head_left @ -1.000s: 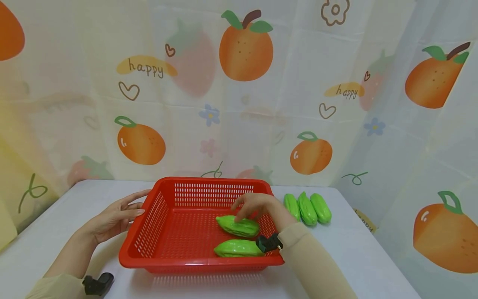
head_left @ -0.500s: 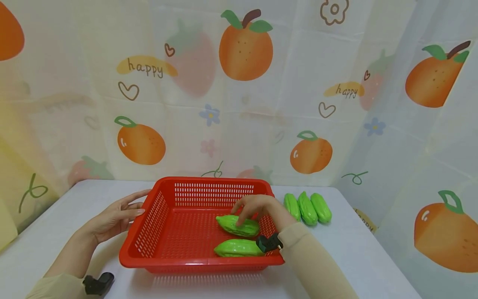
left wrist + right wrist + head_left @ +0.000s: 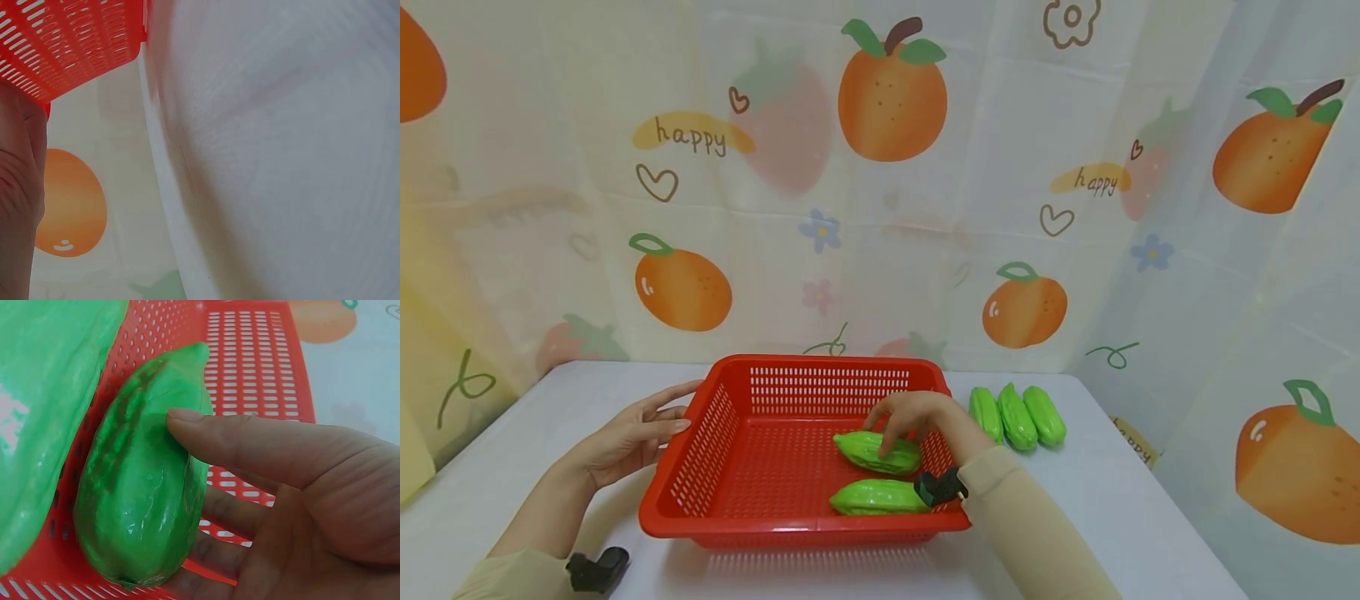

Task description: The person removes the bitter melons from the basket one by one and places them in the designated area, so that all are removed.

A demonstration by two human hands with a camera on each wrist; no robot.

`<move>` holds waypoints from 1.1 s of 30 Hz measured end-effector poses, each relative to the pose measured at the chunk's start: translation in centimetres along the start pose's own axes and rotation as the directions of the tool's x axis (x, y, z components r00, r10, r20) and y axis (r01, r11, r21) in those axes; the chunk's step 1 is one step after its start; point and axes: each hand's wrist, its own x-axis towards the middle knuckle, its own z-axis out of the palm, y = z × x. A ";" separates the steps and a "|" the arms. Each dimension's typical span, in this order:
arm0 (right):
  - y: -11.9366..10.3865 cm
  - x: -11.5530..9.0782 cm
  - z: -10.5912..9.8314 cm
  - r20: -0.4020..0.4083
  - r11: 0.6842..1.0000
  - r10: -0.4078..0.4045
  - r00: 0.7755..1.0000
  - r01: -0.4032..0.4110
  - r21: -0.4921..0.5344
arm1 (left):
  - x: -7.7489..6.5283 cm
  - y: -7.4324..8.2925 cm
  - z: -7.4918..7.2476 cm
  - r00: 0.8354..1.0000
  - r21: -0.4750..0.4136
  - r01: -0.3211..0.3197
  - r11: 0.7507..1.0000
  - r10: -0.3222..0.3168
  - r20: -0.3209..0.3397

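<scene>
A red plastic basket (image 3: 805, 526) with perforated walls stands at the lower center of the head frame, on a white-covered table (image 3: 1120, 500). The held bitter melon (image 3: 854, 448), green and ribbed, is inside the basket, right of its center, with the pointed tip toward the left of the frame. The right hand (image 3: 917, 414) reaches in over the basket's right side and grips this melon: the thumb presses on one side and the fingers curl along the other. A second bitter melon (image 3: 877, 497) lies in the basket's lower right, just beside the held one and partly covered by the black wrist camera (image 3: 938, 487). The left hand (image 3: 636, 433) is at the basket's left wall, at center left of the frame; its thumb and fingers are apart, and the thumb tip is at the rim. Three more bitter melons (image 3: 1018, 421) lie side by side on the table, right of the basket. A fruit-printed curtain (image 3: 880, 225) fills the upper frame.
</scene>
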 end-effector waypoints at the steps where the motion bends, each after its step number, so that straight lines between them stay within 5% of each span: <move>1: 0.0 0.0 0.0 0.000 1.000 -0.002 1.000 0.002 -0.002 | 0.0 0.0 0.0 1.000 0.001 0.001 1.000 -0.001 0.002; 20: -0.6 0.0 -0.3 -0.036 0.997 -0.061 0.997 0.059 -0.052 | -0.1 -0.1 -0.1 1.000 0.012 0.008 1.000 -0.008 -0.008; 33: -1.8 -0.9 -1.1 -0.080 0.986 -0.101 0.992 0.110 0.129 | 0.0 0.1 0.0 1.000 -0.003 0.001 1.000 -0.001 0.006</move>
